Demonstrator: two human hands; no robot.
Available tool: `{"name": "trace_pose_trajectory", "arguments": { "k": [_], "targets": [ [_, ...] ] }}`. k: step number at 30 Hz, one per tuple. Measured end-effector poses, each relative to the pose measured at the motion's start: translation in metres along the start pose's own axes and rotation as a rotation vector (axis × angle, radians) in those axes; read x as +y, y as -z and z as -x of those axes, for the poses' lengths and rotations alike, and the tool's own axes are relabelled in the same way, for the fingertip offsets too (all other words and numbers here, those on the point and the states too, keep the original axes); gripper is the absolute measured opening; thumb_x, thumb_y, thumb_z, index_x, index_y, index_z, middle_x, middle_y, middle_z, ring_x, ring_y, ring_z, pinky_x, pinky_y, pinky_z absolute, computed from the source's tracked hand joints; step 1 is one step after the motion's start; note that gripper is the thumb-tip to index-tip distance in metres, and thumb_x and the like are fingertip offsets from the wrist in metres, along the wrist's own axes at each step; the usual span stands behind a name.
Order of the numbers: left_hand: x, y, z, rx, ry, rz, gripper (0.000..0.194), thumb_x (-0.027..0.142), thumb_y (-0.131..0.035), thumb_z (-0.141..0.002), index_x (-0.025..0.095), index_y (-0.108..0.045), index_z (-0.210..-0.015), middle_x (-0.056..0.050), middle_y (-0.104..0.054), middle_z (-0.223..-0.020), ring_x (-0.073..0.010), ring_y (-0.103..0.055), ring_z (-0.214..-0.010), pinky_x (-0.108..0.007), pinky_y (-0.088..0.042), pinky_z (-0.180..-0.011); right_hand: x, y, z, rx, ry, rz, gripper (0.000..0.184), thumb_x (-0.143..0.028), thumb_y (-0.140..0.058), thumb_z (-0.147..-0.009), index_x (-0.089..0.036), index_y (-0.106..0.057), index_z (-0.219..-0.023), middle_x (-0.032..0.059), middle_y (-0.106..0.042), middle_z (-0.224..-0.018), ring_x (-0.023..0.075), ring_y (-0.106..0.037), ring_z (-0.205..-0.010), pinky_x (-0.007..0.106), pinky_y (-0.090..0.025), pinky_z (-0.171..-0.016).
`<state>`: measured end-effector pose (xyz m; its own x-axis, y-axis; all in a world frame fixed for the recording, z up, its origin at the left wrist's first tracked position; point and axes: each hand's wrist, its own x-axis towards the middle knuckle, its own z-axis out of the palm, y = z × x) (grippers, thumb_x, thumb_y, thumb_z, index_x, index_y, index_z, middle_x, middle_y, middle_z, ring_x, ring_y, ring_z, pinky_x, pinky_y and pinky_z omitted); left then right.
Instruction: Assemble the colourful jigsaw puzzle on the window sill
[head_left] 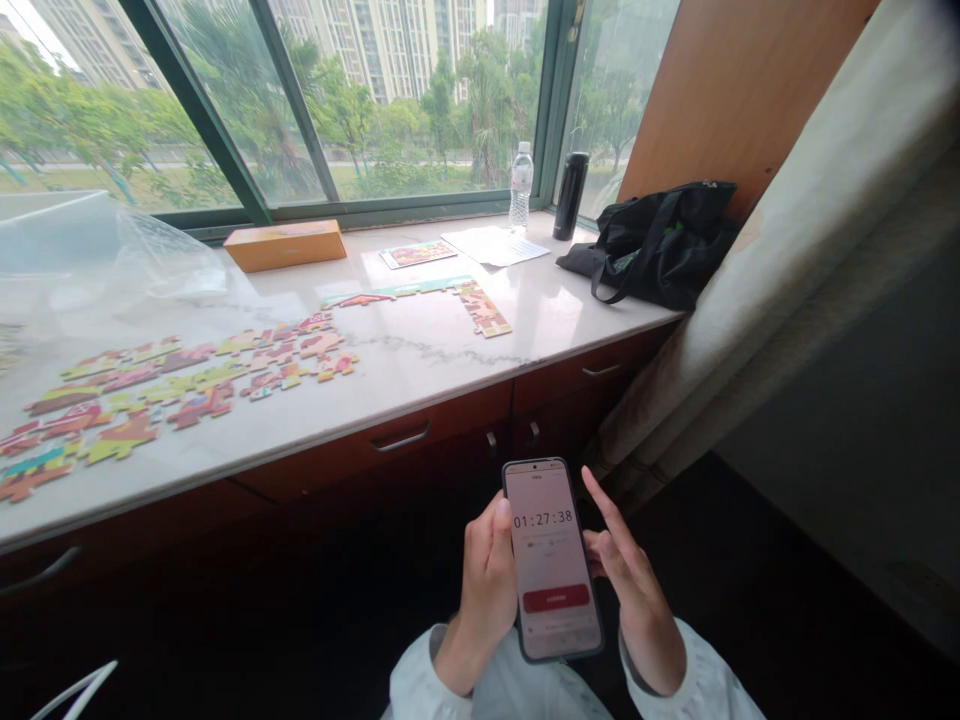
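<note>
Phone (555, 560) upright between both hands (570, 575), right index finger raised.

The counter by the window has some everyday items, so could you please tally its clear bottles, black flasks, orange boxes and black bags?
Clear bottle: 1
Black flask: 1
Orange box: 1
Black bag: 1
Total: 4

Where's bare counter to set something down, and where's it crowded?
Bare counter: inside the partial puzzle border; right of it, up to the black bag; and along the front edge, right of the loose pieces. Crowded: the left, with those pieces and the clear plastic; the back right, with paper, bottle and tumbler.
</note>
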<state>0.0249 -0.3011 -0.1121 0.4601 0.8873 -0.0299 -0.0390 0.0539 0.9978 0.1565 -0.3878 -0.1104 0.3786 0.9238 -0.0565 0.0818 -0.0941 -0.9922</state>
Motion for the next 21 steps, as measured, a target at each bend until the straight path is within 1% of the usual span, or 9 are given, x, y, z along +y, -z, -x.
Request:
{"name": "trace_pose_trajectory", "arguments": {
  "k": [2,5,10,14,18,21],
  "targets": [
    [0.001,0.001,0.000,-0.010,-0.004,-0.005,0.045,0.044,-0.028,-0.102,0.018,-0.065,-0.106,-0.006,-0.066,-0.092,-0.0160,-0.056,-0.074,-0.027,-0.046,-0.064,-0.002,0.001,-0.001,0.009,-0.020,0.027,0.075,-0.064,-0.028,-0.096,-0.023,-0.015,-0.157,0.0019,-0.066,-0.069,0.0176,-0.058,-0.053,0.029,-0.050,-0.054],
    [0.002,0.002,-0.001,-0.018,-0.008,-0.022,0.045,0.043,-0.028,-0.102,0.018,-0.065,-0.104,-0.005,-0.066,-0.090,-0.0157,-0.055,-0.073,-0.027,-0.045,-0.064,-0.003,0.002,-0.002,0.013,-0.015,0.066,0.076,-0.066,-0.027,-0.094,-0.023,-0.020,-0.157,0.0012,-0.065,-0.065,0.0167,-0.053,-0.048,0.028,-0.048,-0.052],
    [0.002,0.002,0.000,-0.049,-0.015,-0.024,0.046,0.045,-0.027,-0.102,0.018,-0.065,-0.104,-0.006,-0.067,-0.090,-0.0157,-0.056,-0.074,-0.027,-0.046,-0.066,-0.005,0.004,-0.005,0.017,0.015,0.121,0.077,-0.070,-0.026,-0.092,-0.025,-0.028,-0.154,0.0012,-0.063,-0.061,0.0177,-0.052,-0.048,0.028,-0.046,-0.048],
    [0.000,0.000,0.001,-0.062,-0.011,-0.024,0.047,0.046,-0.027,-0.102,0.017,-0.064,-0.106,-0.006,-0.066,-0.089,-0.0158,-0.056,-0.072,-0.026,-0.046,-0.063,-0.009,0.001,-0.005,0.020,0.007,0.112,0.074,-0.067,-0.023,-0.094,-0.024,-0.027,-0.155,-0.0013,-0.057,-0.055,0.0165,-0.050,-0.046,0.026,-0.042,-0.045],
    [0.002,-0.001,0.001,-0.057,-0.019,-0.041,0.048,0.047,-0.028,-0.101,0.017,-0.064,-0.103,-0.005,-0.066,-0.085,-0.0147,-0.055,-0.069,-0.025,-0.044,-0.061,-0.013,-0.001,-0.003,0.038,0.018,0.138,0.073,-0.064,-0.027,-0.095,-0.021,-0.029,-0.154,-0.0042,-0.048,-0.049,0.0148,-0.045,-0.044,0.024,-0.038,-0.043],
    [0.003,-0.001,0.001,-0.059,-0.019,-0.056,0.048,0.049,-0.029,-0.101,0.016,-0.064,-0.101,-0.004,-0.065,-0.083,-0.0140,-0.054,-0.066,-0.025,-0.043,-0.059,-0.012,0.000,-0.003,0.013,0.015,0.165,0.074,-0.065,-0.026,-0.095,-0.021,-0.027,-0.155,-0.0049,-0.046,-0.048,0.0139,-0.041,-0.042,0.023,-0.035,-0.042]
  ]
}}
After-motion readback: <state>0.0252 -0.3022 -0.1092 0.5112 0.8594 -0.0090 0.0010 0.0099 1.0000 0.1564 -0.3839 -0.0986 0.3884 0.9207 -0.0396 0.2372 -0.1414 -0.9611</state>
